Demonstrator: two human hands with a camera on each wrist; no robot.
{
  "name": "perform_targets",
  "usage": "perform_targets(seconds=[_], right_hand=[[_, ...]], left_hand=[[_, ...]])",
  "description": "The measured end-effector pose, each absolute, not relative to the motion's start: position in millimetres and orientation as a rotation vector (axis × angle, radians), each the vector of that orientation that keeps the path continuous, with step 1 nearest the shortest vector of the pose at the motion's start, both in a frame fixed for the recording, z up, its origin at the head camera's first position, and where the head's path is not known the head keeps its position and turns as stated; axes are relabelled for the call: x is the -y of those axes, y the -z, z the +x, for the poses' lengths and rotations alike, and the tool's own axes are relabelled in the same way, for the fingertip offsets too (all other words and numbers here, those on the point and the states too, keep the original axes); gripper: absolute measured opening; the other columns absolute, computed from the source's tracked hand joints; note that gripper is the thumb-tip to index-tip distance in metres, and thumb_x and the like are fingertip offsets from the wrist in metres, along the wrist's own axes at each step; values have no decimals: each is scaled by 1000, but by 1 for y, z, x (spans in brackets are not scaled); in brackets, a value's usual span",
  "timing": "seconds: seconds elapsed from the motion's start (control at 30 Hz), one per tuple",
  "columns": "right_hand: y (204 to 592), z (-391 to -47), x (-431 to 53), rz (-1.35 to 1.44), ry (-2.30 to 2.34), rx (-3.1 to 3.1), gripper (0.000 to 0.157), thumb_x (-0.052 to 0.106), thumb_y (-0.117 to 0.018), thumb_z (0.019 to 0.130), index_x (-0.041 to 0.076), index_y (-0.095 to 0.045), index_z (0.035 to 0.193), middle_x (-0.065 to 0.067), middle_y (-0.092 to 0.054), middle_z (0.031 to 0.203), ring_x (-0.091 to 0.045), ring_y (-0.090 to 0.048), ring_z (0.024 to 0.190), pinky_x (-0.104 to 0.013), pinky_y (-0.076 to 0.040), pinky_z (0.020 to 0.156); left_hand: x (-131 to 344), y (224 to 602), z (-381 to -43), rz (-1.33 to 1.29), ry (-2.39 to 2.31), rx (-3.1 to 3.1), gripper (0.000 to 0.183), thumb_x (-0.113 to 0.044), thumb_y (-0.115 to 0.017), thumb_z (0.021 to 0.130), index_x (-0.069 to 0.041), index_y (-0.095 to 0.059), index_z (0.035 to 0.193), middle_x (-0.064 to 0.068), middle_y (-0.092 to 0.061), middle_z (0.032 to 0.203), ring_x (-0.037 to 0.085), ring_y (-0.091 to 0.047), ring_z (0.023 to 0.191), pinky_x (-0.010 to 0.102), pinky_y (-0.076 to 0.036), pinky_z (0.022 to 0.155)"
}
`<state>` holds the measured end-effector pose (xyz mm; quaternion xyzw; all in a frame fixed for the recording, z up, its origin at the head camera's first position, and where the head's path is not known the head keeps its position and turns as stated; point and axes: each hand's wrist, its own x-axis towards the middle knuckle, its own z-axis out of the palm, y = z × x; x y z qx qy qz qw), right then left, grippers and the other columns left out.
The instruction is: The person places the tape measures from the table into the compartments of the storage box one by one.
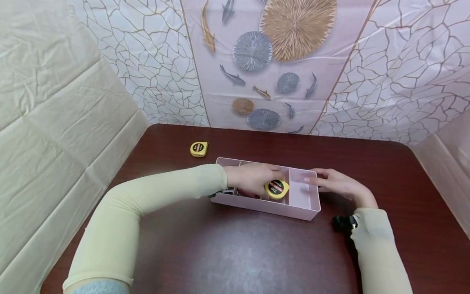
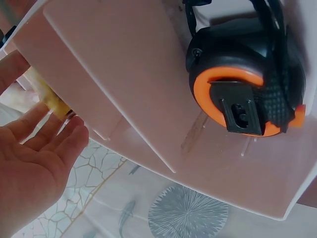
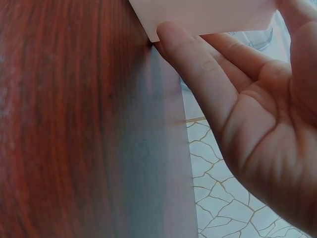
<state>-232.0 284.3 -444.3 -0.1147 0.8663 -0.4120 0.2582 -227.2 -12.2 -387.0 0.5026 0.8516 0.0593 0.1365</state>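
A long pale pink divided box (image 1: 264, 208) lies on the dark table. My left hand (image 1: 253, 178) reaches into it and holds a yellow tape measure (image 1: 277, 189) in a compartment left of the right-end one. In the left wrist view, only part of that yellow tape measure (image 2: 55, 103) shows past the fingers. A black and orange tape measure (image 2: 237, 84) sits in another compartment of the box. At the box's right end, my right hand (image 1: 339, 185) grips the wall, with its thumb over the rim and its fingers outside.
Another yellow tape measure (image 1: 199, 149) lies on the table (image 1: 235, 253) behind and left of the box. A patterned curtain (image 1: 147, 61) hangs beyond the table's far edge. The right wrist carries a black device (image 1: 344, 223).
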Motion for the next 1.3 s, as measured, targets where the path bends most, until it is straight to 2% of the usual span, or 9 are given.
perform_targets(seconds=[0.2,0.4,0.6,0.7,0.97,1.13,1.3], right_hand=[[443,-231,-284,-320,1132,-2347,67,42,-63,99,-1,-45,148,-21,-52,143,-30,-52,124,-49,-47,103],[443,-232,-285,-318,1112,-2361,71,45,-63,98,-1,-44,148,-22,-51,143,-31,-50,126,-52,-45,105],[440,-231,-282,-339,1110,-2370,67,44,-64,98,0,-48,146,-19,-55,139,-29,-52,122,-48,-46,103],[438,-229,-280,-356,1083,-2403,62,44,-64,98,2,-53,142,-15,-59,133,-27,-53,118,-45,-46,100],[430,-221,-278,-426,893,-2570,59,49,-62,98,2,-61,135,-10,-67,118,-24,-58,108,-46,-48,97],[422,-217,-275,-471,827,-2637,55,48,-63,98,4,-65,130,-5,-67,101,-22,-57,96,-39,-49,85],[414,-213,-276,-529,808,-2651,45,44,-63,99,6,-69,123,-1,-64,90,-18,-57,86,-34,-48,77]], left_hand=[[11,385,-228,1443,-145,-2451,67,-25,-84,83,-15,-54,143,5,-49,146,16,-50,126,25,-43,101],[13,379,-228,1464,-123,-2482,62,-25,-82,85,-16,-58,141,5,-53,141,17,-50,130,28,-43,105],[20,369,-231,1457,-131,-2529,54,-24,-78,89,-17,-60,139,1,-56,134,16,-53,126,32,-48,99],[25,363,-233,1453,-167,-2545,51,-22,-76,89,-15,-61,138,1,-56,135,15,-53,126,32,-47,101],[37,343,-241,1446,-193,-2617,47,-18,-72,91,-14,-62,136,2,-56,136,16,-52,127,33,-47,102],[49,323,-249,1408,-231,-2698,47,-22,-72,91,-16,-61,137,2,-56,137,18,-53,128,35,-47,102],[63,311,-255,1362,-280,-2751,48,-22,-74,92,-13,-61,137,4,-56,137,20,-54,127,36,-45,104]])
